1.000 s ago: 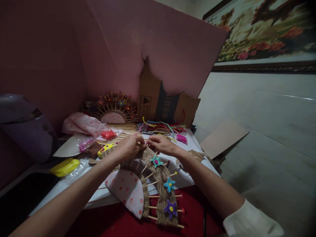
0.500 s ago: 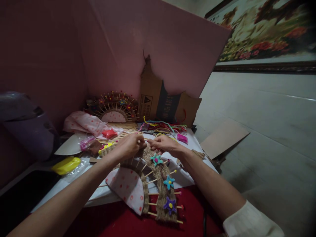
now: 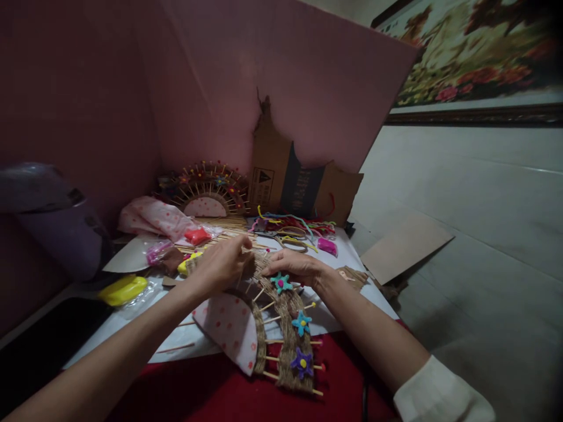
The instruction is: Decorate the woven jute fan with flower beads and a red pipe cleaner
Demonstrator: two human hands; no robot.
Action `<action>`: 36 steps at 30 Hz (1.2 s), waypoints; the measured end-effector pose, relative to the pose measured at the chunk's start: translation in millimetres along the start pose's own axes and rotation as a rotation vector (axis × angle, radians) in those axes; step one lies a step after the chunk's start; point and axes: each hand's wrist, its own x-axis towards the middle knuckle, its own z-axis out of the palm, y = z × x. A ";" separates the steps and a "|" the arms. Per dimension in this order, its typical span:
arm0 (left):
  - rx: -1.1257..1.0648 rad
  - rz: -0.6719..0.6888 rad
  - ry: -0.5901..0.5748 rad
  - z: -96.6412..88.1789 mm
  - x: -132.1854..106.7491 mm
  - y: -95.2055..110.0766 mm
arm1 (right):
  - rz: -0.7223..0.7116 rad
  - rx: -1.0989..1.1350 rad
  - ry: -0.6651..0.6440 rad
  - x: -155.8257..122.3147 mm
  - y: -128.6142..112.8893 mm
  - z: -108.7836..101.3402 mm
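Note:
A half-round woven fan of sticks and twine lies tilted over the front edge of the table. Pipe-cleaner flowers in teal, light blue and purple sit on its outer band, and small coloured balls cap the stick ends. Dotted pink cloth covers its half-circle centre. My right hand grips the band beside the teal flower, thumb on top. Just left of it, my left hand is curled at the band's far part, fingers closed; what they hold is hidden.
A similar finished-looking fan leans at the back by torn cardboard. Scissors, pipe cleaners, a magenta clay packet and a yellow one lie around. A purple container stands left.
My hands have drawn slightly apart. The right has slid down onto the band near the teal flower, and a pink ball on a stick end now shows between them.

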 end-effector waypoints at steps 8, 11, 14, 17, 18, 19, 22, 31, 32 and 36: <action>0.087 0.063 0.029 14.3 -37.2 13.8 | -0.141 -0.055 0.072 -2.5 11.4 1.6; 0.172 0.066 0.017 20.4 -38.6 20.1 | -0.193 -0.089 0.087 -3.7 12.3 2.8; 0.256 0.034 -0.010 20.4 -38.2 26.7 | -0.222 -0.124 0.109 -6.0 10.9 4.6; 0.328 -0.019 -0.029 17.5 -38.2 33.7 | -0.244 -0.149 0.125 -8.1 8.5 6.3; 0.339 -0.031 -0.034 16.6 -38.3 35.7 | -0.249 -0.151 0.123 -8.4 7.7 6.7; 0.346 -0.039 -0.039 16.0 -38.4 37.3 | -0.251 -0.152 0.120 -8.6 7.0 7.0; 0.355 -0.054 -0.040 15.7 -38.7 39.5 | -0.258 -0.150 0.108 -8.0 6.0 7.8; 0.399 -0.045 -0.002 18.6 -38.3 37.2 | -0.278 -0.180 0.153 -8.6 4.0 11.2; 0.407 -0.039 0.002 19.1 -38.4 37.0 | -0.283 -0.175 0.150 -8.4 3.9 11.5; 0.439 -0.007 0.047 23.5 -37.9 35.0 | -0.317 -0.116 0.108 -7.1 4.2 11.7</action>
